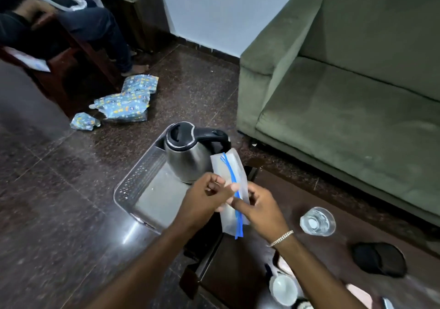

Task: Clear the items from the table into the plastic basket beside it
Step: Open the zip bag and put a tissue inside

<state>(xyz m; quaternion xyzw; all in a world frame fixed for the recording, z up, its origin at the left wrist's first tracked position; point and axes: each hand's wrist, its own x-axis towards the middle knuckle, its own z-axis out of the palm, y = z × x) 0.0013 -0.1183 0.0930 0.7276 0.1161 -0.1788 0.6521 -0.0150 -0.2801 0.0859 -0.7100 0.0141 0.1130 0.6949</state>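
A clear plastic basket (133, 185) stands on the floor left of the dark wooden table (250, 261). A steel electric kettle (188, 158) with a black handle sits in the basket's far end. Both hands hold a clear zip bag (232, 168) with a blue seal strip, upright over the basket's right edge. My left hand (204, 196) pinches its left side; my right hand (259, 208) grips its right side. On the table sit a clear drinking glass (317, 220), a black cap-like cloth (378, 258) and a white cup (284, 287).
A green sofa (345, 89) fills the right side behind the table. Blue patterned packets (126, 101) lie on the dark tiled floor at the back left. A seated person's legs (95, 30) and a wooden chair are at the far left.
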